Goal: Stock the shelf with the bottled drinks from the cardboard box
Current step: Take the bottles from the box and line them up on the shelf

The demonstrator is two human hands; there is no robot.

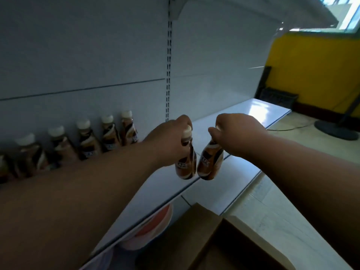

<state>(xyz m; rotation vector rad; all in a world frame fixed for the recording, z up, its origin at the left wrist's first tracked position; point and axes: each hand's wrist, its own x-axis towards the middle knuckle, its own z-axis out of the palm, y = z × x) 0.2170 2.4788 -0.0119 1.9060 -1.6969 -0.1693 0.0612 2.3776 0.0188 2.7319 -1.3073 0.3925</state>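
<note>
My left hand (167, 141) grips a brown bottled drink (186, 165) with a cream cap by its neck. Beside it my right hand (236, 133) holds a second brown bottle (209, 164) the same way. Both bottles hang side by side, almost touching, just above the front part of the white shelf (243, 114). Against the shelf's back panel at the left stands a row of several matching bottles (87, 141). The open cardboard box (196, 240) lies below, at the bottom middle; its inside is dark.
A slotted upright (168, 75) runs up the grey back panel. An orange and white package (153, 225) sits under the shelf. At the right are tiled floor, a yellow wall (311, 71), a dark crate (278, 96) and a round black stand base (336, 130).
</note>
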